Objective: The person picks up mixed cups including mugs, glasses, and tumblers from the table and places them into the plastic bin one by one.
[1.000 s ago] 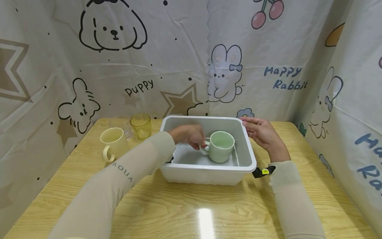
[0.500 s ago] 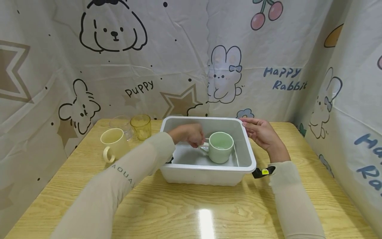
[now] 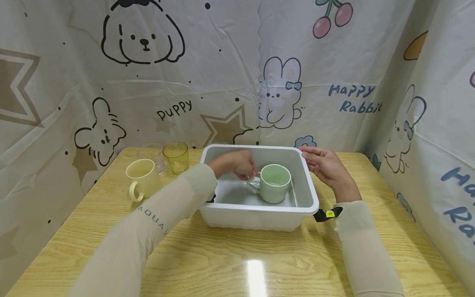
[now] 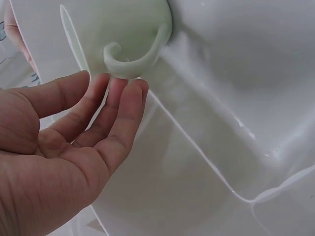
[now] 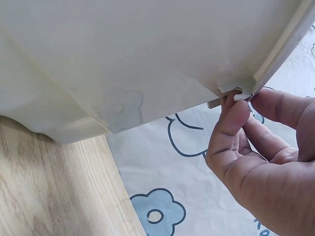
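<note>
- Tub (image 3: 256,218), white: on the wood-grain table (image 3: 200,264).
- Mug (image 3: 275,187), pale green: upright inside the tub, at 3 o'clock of its centre; handle (image 3: 254,182) at 9 o'clock.
- Left hand (image 3: 240,165): at the mug's 10 o'clock; fingers loosely extended, thumb apart, fingertips just beside the handle; contact cannot be told.
- Right hand (image 3: 326,167): at the tub's 2 o'clock corner, pinching its rim between thumb and fingers.
- Yellow mug (image 3: 144,179): upright, at the tub's 9 o'clock.
- Amber glass (image 3: 176,159), clear glass (image 3: 158,159): towards 10 o'clock.
- Printed curtain (image 3: 222,74): at 12 o'clock.
</note>
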`<state>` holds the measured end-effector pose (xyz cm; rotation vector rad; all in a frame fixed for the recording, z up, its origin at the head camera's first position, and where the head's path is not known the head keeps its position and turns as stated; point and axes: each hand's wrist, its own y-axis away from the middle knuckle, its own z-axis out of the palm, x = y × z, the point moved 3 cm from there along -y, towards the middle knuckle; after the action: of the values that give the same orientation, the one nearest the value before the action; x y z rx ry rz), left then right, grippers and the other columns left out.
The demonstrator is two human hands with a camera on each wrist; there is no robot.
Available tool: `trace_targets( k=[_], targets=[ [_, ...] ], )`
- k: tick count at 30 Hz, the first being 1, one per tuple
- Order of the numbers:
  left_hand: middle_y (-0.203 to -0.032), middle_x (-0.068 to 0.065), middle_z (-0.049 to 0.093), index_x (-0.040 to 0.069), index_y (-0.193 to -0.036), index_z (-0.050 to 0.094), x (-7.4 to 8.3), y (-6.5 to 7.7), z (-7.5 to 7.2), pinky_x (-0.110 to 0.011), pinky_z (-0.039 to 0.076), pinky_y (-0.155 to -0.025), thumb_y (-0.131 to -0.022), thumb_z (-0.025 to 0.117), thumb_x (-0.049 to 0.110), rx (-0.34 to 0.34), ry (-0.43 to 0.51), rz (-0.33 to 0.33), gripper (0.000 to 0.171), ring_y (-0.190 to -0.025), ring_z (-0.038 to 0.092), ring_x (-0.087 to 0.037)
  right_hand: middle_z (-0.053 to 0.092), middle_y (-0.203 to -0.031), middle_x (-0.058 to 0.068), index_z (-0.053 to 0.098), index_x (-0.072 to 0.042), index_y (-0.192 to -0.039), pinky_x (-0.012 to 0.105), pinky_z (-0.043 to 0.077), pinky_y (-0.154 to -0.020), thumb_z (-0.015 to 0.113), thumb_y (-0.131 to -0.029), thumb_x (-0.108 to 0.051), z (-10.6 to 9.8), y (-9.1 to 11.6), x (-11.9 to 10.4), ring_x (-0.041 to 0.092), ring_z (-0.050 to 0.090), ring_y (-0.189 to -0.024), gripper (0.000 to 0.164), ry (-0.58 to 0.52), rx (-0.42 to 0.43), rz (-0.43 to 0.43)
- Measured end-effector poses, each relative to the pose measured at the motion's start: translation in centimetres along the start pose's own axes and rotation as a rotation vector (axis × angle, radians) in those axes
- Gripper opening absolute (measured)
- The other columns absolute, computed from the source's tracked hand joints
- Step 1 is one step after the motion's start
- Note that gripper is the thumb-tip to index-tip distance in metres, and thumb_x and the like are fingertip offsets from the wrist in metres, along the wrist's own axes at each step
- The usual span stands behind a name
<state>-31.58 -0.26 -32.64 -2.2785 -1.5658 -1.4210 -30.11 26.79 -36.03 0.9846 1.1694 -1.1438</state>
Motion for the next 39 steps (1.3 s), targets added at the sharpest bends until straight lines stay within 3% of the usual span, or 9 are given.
trace_targets(
  k=[9, 15, 21, 29, 39],
  targets=[
    [-0.089, -0.004, 0.061, -0.008, -0.111, 0.069, 0.8, 0.6, -0.7, -0.032, 0.057, -0.084, -0.096, 0.063, -0.002, 0.029, -0.05, 0.041, 0.017, -0.074, 0.057, -0.014, 0.07, -0.114, 0.001, 0.069, -0.004, -0.124, 0.023, 0.058, -0.082, 0.069, -0.099, -0.014, -0.1, 0.0, 0.0, 0.014, 0.069, -0.096, 0.027, 0.017, 0.002, -0.006],
    [-0.097, -0.009, 0.064, -0.009, -0.118, 0.068, 1.1, 1.2, -1.3, -0.037, 0.058, -0.089, -0.097, 0.061, 0.001, 0.023, -0.006, 0.054, 0.024, -0.075, 0.059, -0.017, 0.07, -0.114, 0.001, 0.067, -0.003, -0.127, 0.023, 0.058, -0.083, 0.07, -0.099, -0.015, 0.0, -0.1, -0.1, 0.014, 0.069, -0.096, 0.03, 0.029, 0.001, 0.002],
    [-0.105, -0.011, 0.064, -0.007, -0.127, 0.064, 1.2, 1.4, -2.1, -0.033, 0.058, -0.084, -0.1, 0.059, 0.006, 0.013, 0.04, 0.044, 0.03, -0.08, 0.061, -0.018, 0.069, -0.115, 0.0, 0.066, -0.001, -0.129, 0.023, 0.058, -0.083, 0.069, -0.099, -0.014, 0.1, -0.2, -0.1, 0.014, 0.069, -0.096, 0.033, 0.029, 0.0, 0.002],
    [-0.127, -0.022, 0.064, -0.007, -0.132, 0.062, 1.8, 2.4, -3.3, -0.04, 0.057, -0.091, -0.103, 0.054, 0.006, 0.039, 0.092, 0.071, 0.033, -0.092, 0.064, -0.025, 0.07, -0.113, 0.001, 0.07, -0.004, -0.124, 0.023, 0.058, -0.082, 0.07, -0.098, -0.013, 0.0, -0.3, 0.0, 0.014, 0.068, -0.095, 0.027, 0.008, -0.006, -0.006],
    [-0.132, -0.02, 0.063, -0.002, -0.133, 0.062, 1.8, 3.6, -4.9, -0.037, 0.057, -0.09, -0.104, 0.059, 0.012, 0.07, 0.103, 0.091, 0.032, -0.104, 0.065, -0.028, 0.07, -0.114, 0.001, 0.072, -0.007, -0.121, 0.023, 0.058, -0.083, 0.071, -0.098, -0.014, -0.2, 0.0, 0.1, 0.014, 0.068, -0.094, 0.024, -0.014, -0.008, 0.006]
  ],
)
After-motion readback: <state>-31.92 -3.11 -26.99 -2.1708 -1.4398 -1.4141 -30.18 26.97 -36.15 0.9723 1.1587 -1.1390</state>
